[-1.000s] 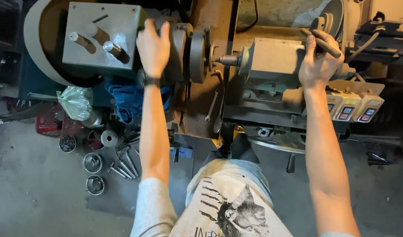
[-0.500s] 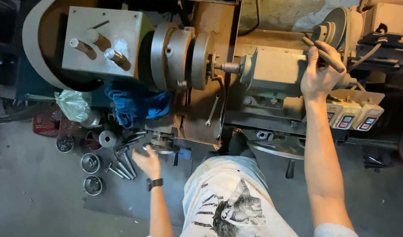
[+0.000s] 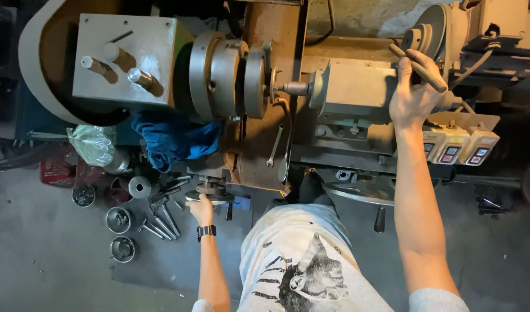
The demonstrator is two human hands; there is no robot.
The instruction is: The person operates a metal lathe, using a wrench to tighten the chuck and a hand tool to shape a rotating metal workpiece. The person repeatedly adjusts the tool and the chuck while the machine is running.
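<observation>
Fingers of my right hand (image 3: 414, 92) are wrapping the lever (image 3: 418, 68) right of the chuck (image 3: 224, 75), steadying me, while my left hand (image 3: 201, 209) is reaching below it, fingers gripping the round handwheel (image 3: 210, 195).

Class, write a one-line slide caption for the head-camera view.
Seen from above at a grey metal lathe, the left hand rests on a round metal handwheel while the right hand grips a dark lever handle.
</observation>
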